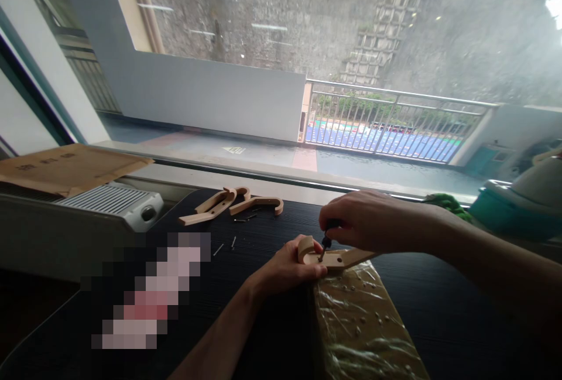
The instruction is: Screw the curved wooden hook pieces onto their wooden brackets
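Observation:
My left hand (pixel 281 266) is closed around the curved end of a pale wooden hook (pixel 337 260), thumb along its near side. The hook lies across the far end of a brown block (pixel 360 321) wrapped in clear film. My right hand (pixel 369 219) grips a dark-handled screwdriver (pixel 326 242) from above. Its shaft points down, slightly tilted, at a hole near the hook's curve; whether a screw sits there is too small to tell. Another hole in the hook shows to the right. My right hand partly covers the handle.
Several more wooden hooks (pixel 257 204) lie at the back of the black table (pixel 272 228), with loose screws (pixel 218 249) near them. At left, a brown envelope (pixel 74 166) rests on a white slatted appliance (pixel 109 198). A teal bucket (pixel 494 207) stands at right; a window is ahead.

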Motion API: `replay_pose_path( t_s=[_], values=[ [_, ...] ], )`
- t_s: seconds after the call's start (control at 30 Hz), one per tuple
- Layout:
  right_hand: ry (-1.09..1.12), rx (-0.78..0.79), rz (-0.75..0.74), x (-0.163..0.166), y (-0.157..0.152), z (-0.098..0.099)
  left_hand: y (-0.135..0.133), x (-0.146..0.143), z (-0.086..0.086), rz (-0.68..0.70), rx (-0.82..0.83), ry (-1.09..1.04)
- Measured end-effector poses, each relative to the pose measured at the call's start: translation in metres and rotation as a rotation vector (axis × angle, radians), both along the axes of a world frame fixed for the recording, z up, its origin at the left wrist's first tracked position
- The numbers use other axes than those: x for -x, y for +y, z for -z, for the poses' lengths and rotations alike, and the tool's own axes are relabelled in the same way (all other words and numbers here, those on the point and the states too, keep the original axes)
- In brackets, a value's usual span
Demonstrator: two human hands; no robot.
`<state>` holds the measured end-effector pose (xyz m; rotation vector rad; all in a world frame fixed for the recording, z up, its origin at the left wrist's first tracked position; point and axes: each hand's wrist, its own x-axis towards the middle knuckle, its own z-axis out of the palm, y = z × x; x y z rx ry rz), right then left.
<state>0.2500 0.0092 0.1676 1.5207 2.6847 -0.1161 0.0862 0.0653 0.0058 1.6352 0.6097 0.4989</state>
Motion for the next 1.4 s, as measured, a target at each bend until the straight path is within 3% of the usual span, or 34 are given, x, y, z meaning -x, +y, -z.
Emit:
replay_pose_path(
  t_s=[0.13, 0.47, 0.63, 0.8, 0.97, 1.13, 1.23, 1.4],
  values=[
    [0.050, 0.016, 0.016, -0.004, 0.002, 0.005, 0.000, -0.001, 0.001, 0.006, 0.037, -0.018],
    [-0.007, -0.132, 0.262, 0.011, 0.002, 0.021, 0.001, -0.001, 0.006, 0.002, 0.057, -0.025],
    [-0.074, -0.141, 0.164, 0.012, -0.002, 0.010, 0.001, -0.001, 0.005, -0.021, 0.009, -0.020],
    [-0.099, 0.018, -0.028, 0.015, -0.006, -0.005, 0.000, -0.001, 0.001, 0.023, 0.056, -0.045],
    [-0.018, -0.010, 0.013, 0.009, 0.000, 0.008, 0.000, -0.001, 0.001, 0.021, 0.076, -0.053],
    [0.049, -0.071, 0.160, 0.001, 0.005, 0.022, -0.001, 0.000, 0.001, -0.003, 0.045, -0.008],
    [-0.017, -0.098, 0.178, 0.002, 0.005, 0.020, -0.001, 0.001, 0.000, -0.024, -0.018, 0.021],
    [-0.137, -0.056, 0.090, 0.002, -0.001, 0.006, 0.000, 0.001, 0.001, -0.019, -0.043, 0.018]
  ],
)
